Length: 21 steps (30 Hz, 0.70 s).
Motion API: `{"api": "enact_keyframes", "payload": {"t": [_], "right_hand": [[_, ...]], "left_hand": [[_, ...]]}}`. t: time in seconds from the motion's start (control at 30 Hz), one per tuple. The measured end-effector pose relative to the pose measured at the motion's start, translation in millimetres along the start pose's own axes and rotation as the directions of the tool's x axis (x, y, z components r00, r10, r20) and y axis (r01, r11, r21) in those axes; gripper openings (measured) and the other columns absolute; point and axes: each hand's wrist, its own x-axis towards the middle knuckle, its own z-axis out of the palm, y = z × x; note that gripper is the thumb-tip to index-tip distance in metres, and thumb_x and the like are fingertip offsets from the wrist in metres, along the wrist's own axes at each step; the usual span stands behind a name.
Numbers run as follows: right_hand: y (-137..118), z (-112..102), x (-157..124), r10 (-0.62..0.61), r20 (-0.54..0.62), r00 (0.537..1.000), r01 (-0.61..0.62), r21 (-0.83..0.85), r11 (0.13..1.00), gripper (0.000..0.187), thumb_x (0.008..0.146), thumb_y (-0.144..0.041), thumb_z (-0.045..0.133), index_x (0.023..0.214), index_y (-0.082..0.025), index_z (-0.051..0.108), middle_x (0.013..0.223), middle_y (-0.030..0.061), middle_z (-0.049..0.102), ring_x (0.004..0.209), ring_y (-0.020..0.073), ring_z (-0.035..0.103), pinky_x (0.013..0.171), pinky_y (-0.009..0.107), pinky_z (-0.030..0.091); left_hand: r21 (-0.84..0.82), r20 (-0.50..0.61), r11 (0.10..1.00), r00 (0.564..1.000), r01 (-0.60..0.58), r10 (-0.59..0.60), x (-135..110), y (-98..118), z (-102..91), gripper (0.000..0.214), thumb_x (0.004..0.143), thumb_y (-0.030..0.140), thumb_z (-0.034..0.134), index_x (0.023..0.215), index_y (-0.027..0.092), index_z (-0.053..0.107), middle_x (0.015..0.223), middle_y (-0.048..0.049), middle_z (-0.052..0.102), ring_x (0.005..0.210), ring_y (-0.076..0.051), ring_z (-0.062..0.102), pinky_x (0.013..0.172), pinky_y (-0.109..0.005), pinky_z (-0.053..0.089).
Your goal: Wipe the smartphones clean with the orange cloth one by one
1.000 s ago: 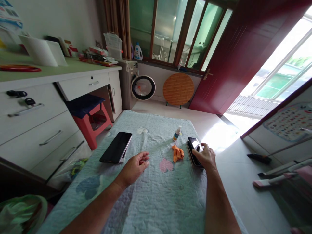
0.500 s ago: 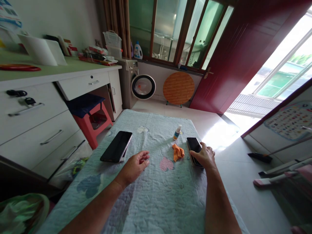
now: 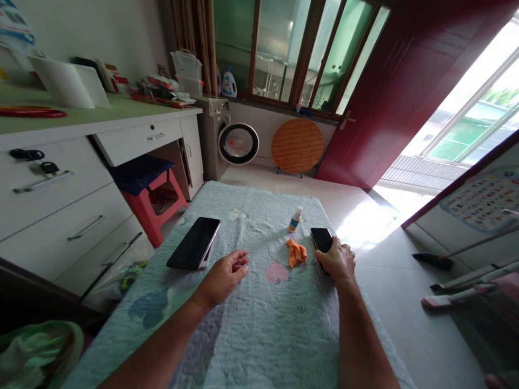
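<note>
My right hand (image 3: 339, 261) curls over the near end of a stack of dark phones (image 3: 321, 239) at the right side of the quilt-covered table (image 3: 259, 324), fingers wrapped on the top phone. My left hand (image 3: 224, 275) rests on the quilt near the middle, fingers loosely curled and holding nothing. An orange cloth (image 3: 296, 252) lies crumpled just left of the stack. A small spray bottle (image 3: 295, 219) stands beyond the cloth. Another stack of black phones (image 3: 194, 243) lies to the left, apart from both hands.
A white desk with drawers (image 3: 77, 183) runs along the left, a red stool (image 3: 150, 200) tucked under it. A washing machine (image 3: 231, 141) and a round wooden board (image 3: 297, 146) stand at the far wall. A broom (image 3: 433, 261) lies on the floor at right.
The top phone, tilted up in my right hand a second ago, now lies flat on the stack. My right hand has closed further over it. My left hand has not moved.
</note>
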Motion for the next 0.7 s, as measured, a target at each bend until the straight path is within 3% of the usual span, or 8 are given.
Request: {"api": "enact_keyframes", "payload": {"t": [0.7], "right_hand": [[1.6, -1.2, -0.2, 0.012, 0.01, 1.0, -0.013, 0.017, 1.0, 0.076, 0.075, -0.051, 0.053, 0.14, -0.013, 0.04, 0.12, 0.0215, 0.053, 0.114, 0.0403, 0.049, 0.089, 0.048, 0.041]], "left_hand": [[0.016, -0.005, 1.0, 1.0, -0.014, 0.014, -0.3, -1.6, -0.8, 0.057, 0.073, 0.036, 0.066, 0.124, 0.013, 0.057, 0.121, -0.0161, 0.065, 0.099, -0.025, 0.065, 0.082, -0.035, 0.052]]}}
